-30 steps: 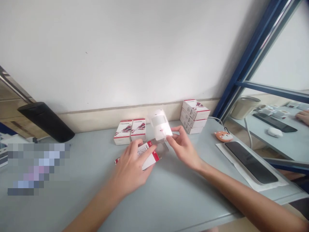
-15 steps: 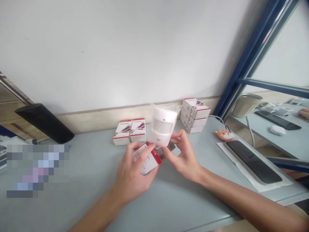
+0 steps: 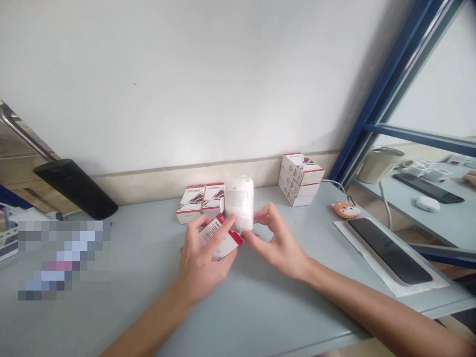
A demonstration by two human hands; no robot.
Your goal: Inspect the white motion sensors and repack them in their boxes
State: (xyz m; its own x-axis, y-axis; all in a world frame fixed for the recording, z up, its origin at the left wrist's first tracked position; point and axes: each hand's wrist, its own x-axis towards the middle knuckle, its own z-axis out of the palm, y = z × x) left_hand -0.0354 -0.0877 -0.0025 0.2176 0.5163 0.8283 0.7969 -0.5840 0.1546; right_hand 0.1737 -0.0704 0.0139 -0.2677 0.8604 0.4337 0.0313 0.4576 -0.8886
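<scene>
My left hand [image 3: 203,260] is wrapped round a small white and red box [image 3: 219,237], held just above the grey table [image 3: 111,277]. My right hand [image 3: 277,238] pinches the lower end of a white plastic device in a clear bag [image 3: 240,202], right at the box's open end. The device stands nearly upright between my two hands and touches the box.
Two matching boxes [image 3: 203,201] lie behind my hands by the wall. A stack of three boxes [image 3: 300,178] stands at the back right. A fox-shaped trinket [image 3: 345,209] and a black phone [image 3: 388,250] on white paper lie at the right. A black cylinder [image 3: 76,188] leans at the left. Another person's hand [image 3: 470,177] rests on the neighbouring desk.
The bagged white device has been turned and lowered toward the box's open end. My left hand has shifted slightly on the box.
</scene>
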